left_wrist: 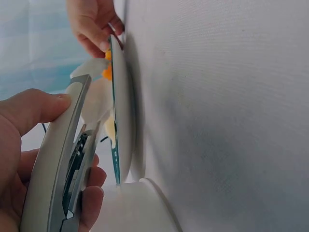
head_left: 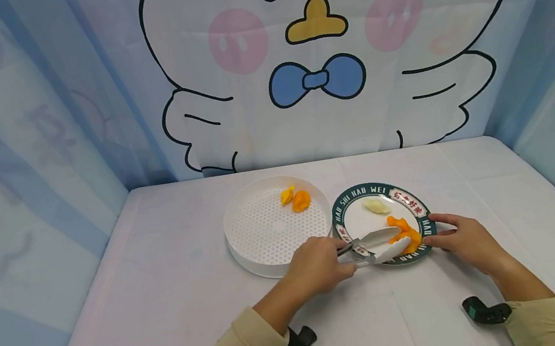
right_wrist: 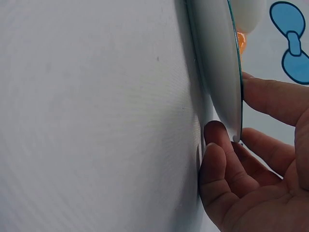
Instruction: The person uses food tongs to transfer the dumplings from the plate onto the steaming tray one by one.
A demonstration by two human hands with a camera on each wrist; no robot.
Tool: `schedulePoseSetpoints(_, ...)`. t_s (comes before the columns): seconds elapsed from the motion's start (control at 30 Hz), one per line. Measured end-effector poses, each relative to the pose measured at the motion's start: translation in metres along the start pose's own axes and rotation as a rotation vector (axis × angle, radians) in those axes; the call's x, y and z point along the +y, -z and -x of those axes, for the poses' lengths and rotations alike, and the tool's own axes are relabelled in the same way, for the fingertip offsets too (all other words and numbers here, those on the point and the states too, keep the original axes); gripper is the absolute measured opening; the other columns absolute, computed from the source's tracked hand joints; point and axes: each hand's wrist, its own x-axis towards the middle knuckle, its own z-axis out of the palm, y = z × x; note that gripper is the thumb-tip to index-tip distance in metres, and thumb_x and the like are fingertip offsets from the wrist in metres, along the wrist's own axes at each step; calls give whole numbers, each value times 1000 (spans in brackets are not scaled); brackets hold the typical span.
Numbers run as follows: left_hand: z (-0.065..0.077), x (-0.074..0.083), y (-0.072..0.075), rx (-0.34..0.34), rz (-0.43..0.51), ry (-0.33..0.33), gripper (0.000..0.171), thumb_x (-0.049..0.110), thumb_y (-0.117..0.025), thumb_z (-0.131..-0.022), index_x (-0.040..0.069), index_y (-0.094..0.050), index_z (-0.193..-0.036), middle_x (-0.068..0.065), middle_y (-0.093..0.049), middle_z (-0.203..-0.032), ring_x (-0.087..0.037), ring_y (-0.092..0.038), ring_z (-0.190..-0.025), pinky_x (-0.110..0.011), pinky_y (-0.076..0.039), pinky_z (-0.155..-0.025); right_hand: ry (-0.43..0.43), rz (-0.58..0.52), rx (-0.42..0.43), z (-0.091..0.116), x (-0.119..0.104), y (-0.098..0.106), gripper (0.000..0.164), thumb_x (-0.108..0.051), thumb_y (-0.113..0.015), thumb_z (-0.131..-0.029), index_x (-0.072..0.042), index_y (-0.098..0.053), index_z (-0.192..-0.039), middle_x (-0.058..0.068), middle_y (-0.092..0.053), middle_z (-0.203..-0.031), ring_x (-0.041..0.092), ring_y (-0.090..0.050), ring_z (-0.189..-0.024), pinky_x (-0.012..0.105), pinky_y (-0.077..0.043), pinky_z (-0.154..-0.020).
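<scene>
My left hand (head_left: 320, 265) holds a pair of tongs (head_left: 379, 236), white on the handle in the left wrist view, with the thumb along one arm. Both tong heads reach over a round plate (head_left: 353, 223) with a dark green lettered rim, on either side of orange pieces (head_left: 399, 225); whether they grip one cannot be told. Farther back on the plate lies a pale yellow piece (head_left: 376, 206). My right hand (head_left: 466, 240) pinches the plate's right rim, thumb on the upper side. In the right wrist view the other fingers (right_wrist: 217, 166) curl near its underside.
Left of the plate, close beside it, stands a white round perforated tray (head_left: 254, 232). A yellow piece (head_left: 287, 195) and an orange piece (head_left: 301, 201) lie in its back right part. A printed curtain (head_left: 325, 128) rises behind the white-covered table (head_left: 179, 312).
</scene>
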Motion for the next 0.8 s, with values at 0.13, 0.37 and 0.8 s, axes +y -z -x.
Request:
schedulePoseSetpoints(0.13, 2, -2, 1, 27, 26, -14, 39, 28, -75, -88, 12, -73, -124, 7, -63, -79, -10, -50, -58, -22, -39, -51, 9, -2, 1, 0, 0, 0, 83, -41, -74, -89, 6, -39, -148, 36, -54, -132, 41, -60, -109, 49, -51, -88)
schedulePoseSetpoints(0.37, 3, -3, 6, 30, 11, -17, 44, 30, -75, -88, 12, -70, -127, 6, -56, -68, -11, -48, -54, -23, -36, -48, 0, -7, 1, 0, -1, 0, 83, -40, -74, -89, 6, -39, -148, 37, -52, -133, 43, -58, -113, 50, -51, -88)
schedulePoseSetpoints(0.8, -4, 2, 6, -3, -63, -3, 53, 35, -78, -84, 12, -68, -131, 4, -62, -84, -11, -50, -62, -24, -37, -51, -10, -6, 1, -1, 0, 0, 84, -42, -74, -89, 6, -38, -149, 36, -52, -134, 43, -58, -112, 51, -50, -89)
